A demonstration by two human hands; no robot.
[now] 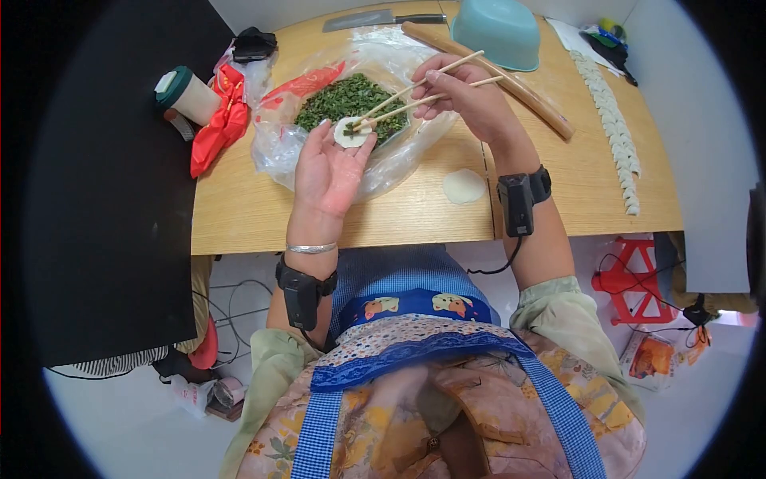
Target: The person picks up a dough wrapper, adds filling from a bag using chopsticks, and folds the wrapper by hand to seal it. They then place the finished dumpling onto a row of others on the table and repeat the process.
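My left hand (331,174) is palm up, its fingers supporting a round white dumpling wrapper (345,139). A small dab of green filling sits on the wrapper. My right hand (464,97) grips a pair of wooden chopsticks (397,101), whose tips touch the dab. Behind the wrapper lies a heap of chopped green filling (347,97) in a clear plastic bag (275,152) spread open. Another round wrapper (464,186) lies flat on the wooden table (383,223), below my right hand.
A rolling pin (527,97) lies diagonally beside an upturned teal basin (496,36). A cleaver (359,20) rests at the back. Folded dumplings (610,128) line the right side. On the left are a lidded cup (191,97) and a red bag (223,128). A red stool (634,279) stands below right.
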